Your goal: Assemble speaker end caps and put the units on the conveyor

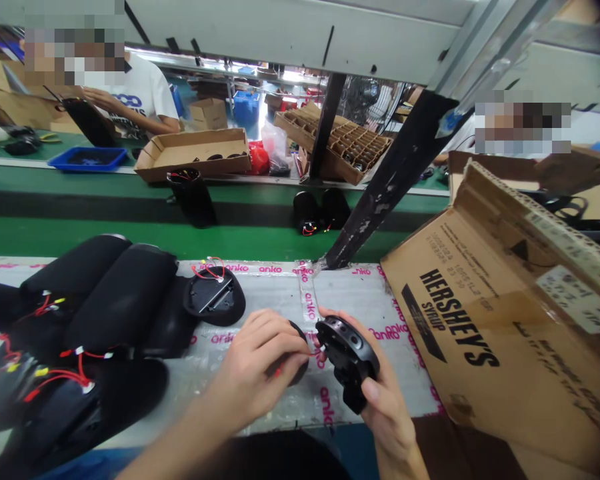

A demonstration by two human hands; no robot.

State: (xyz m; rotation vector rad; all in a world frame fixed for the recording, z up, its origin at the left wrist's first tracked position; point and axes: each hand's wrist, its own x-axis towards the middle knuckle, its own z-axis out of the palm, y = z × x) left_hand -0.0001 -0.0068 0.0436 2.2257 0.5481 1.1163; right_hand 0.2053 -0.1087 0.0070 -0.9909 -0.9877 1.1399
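My left hand (263, 363), in the middle of the head view, pinches a red wire (314, 355) between thumb and fingers. Partly hidden behind those fingers is a black rounded part (300, 377). My right hand (387, 403) is closed around a round black plastic housing (347, 360), which is tilted with its hollow side towards the left hand. Small round openings or buttons show along its grey rim. The wire reaches across to the housing's edge; whether it is plugged in there I cannot tell.
Several black fabric-covered cylinders (125, 297) with red wires lie at left. A Hershey's carton (460, 313) stands at right. A slanted black post (387, 183) rises ahead. On the green belt (260, 233) stands another cylinder (195, 200). Two people sit across it.
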